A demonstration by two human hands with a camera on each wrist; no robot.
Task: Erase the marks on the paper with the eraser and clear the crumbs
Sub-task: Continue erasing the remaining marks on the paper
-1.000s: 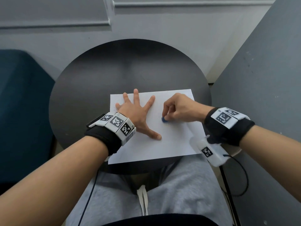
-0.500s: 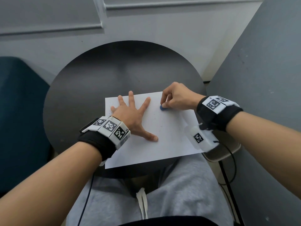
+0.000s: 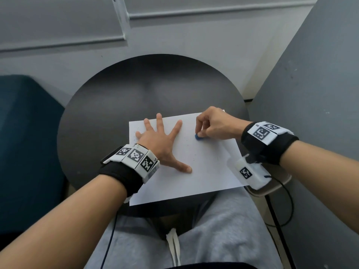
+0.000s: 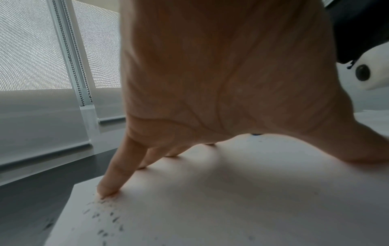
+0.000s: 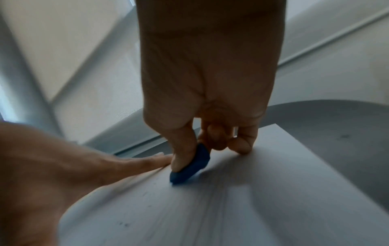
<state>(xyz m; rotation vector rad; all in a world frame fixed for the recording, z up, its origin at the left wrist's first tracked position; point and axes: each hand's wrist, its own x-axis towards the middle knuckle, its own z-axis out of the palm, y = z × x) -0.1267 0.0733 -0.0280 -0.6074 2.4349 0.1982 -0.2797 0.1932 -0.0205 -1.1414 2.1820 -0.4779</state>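
A white sheet of paper lies on the round dark table. My left hand lies flat on the sheet's left half with fingers spread, pressing it down. My right hand pinches a small blue eraser between thumb and fingers, its tip on the paper near the far right part. In the right wrist view the eraser touches the sheet under the thumb. Dark crumbs lie scattered by the little finger in the left wrist view; fine specks dot the middle.
The paper's near edge overhangs the table above my lap in grey trousers. A dark blue seat stands left, a grey panel right, a wall with blinds behind. A cable hangs from the right wrist unit.
My right hand carried the eraser from the sheet's middle up toward the far right, and now it sits slightly lower again. The left hand stayed pressed on the paper.
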